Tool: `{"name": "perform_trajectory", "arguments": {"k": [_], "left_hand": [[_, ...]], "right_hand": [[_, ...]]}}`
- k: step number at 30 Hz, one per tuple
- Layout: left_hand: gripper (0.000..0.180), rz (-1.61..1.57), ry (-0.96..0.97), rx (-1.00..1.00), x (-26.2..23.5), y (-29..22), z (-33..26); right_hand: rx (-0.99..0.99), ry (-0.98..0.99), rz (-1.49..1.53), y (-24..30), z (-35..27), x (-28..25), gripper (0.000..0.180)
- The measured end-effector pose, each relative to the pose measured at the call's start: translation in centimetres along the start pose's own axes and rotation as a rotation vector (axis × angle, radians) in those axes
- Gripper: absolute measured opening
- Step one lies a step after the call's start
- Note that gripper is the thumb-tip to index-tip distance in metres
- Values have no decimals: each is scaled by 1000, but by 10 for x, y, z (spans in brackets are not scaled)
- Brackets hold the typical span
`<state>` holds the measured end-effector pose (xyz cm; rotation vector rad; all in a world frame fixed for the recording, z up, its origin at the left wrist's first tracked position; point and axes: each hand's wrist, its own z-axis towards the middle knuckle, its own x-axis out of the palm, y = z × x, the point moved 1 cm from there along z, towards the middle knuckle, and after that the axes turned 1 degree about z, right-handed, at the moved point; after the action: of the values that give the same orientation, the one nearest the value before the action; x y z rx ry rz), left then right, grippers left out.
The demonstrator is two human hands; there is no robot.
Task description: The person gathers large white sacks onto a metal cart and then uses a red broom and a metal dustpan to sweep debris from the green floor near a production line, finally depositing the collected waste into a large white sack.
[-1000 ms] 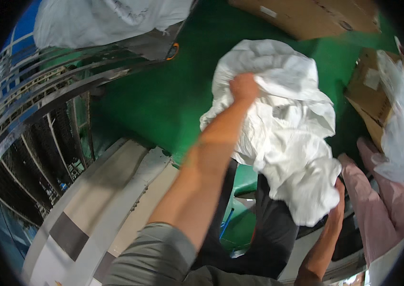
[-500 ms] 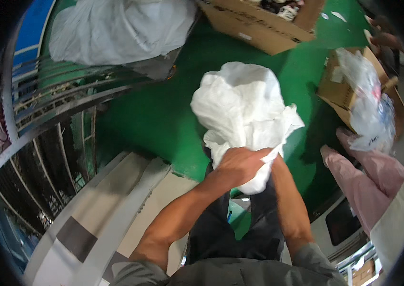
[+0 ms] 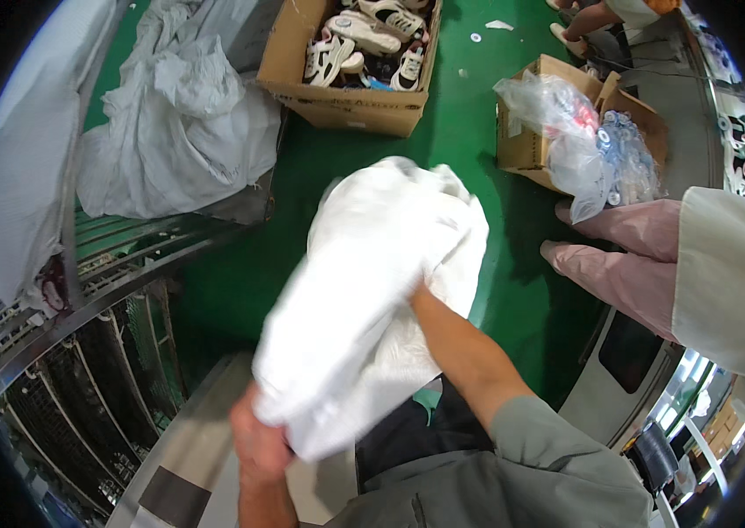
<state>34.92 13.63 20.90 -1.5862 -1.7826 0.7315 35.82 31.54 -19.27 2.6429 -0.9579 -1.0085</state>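
Note:
A large white cloth-like sheet or sack [image 3: 364, 255] is bunched up in front of me, partly smeared by motion. Whether it is a bag or a flat sheet, I cannot tell. At its lower left end, my left hand [image 3: 260, 436] is closed round the edge of the material. My right forearm [image 3: 469, 352] reaches up to the middle of the white bundle. There the folds hide my right hand and its fingers.
Ahead stands a cardboard box [image 3: 346, 110] of shoes. To its left lies a big whitish sack [image 3: 188, 141], near a metal rack [image 3: 109, 290]. On the right are a box [image 3: 522, 132] with clear plastic bags and a person in pink trousers [image 3: 619, 255].
Both hands were close together at the bundle's lower end. My left hand has pulled down and left, stretching the white material. My right hand has gone into the folds. My view has shifted.

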Motion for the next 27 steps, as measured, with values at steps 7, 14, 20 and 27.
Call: {"name": "perform_trajectory", "arguments": {"k": [7, 14, 20, 27], "left_hand": [[46, -154, -27, -76, -33, 33, -41], [40, 8, 169, -429, -40, 11, -141], [42, 482, 220, -472, -112, -10, -201], [46, -506, -625, -125, -211, 33, -186]], "right_hand": [[-204, -683, 273, -2, -140, -184, 22], [-73, -455, 189, -6, -17, -159, 74], [48, -257, 309, 47, 24, -109, 97], [-285, -19, 1073, 63, -102, -182, 14]]}}
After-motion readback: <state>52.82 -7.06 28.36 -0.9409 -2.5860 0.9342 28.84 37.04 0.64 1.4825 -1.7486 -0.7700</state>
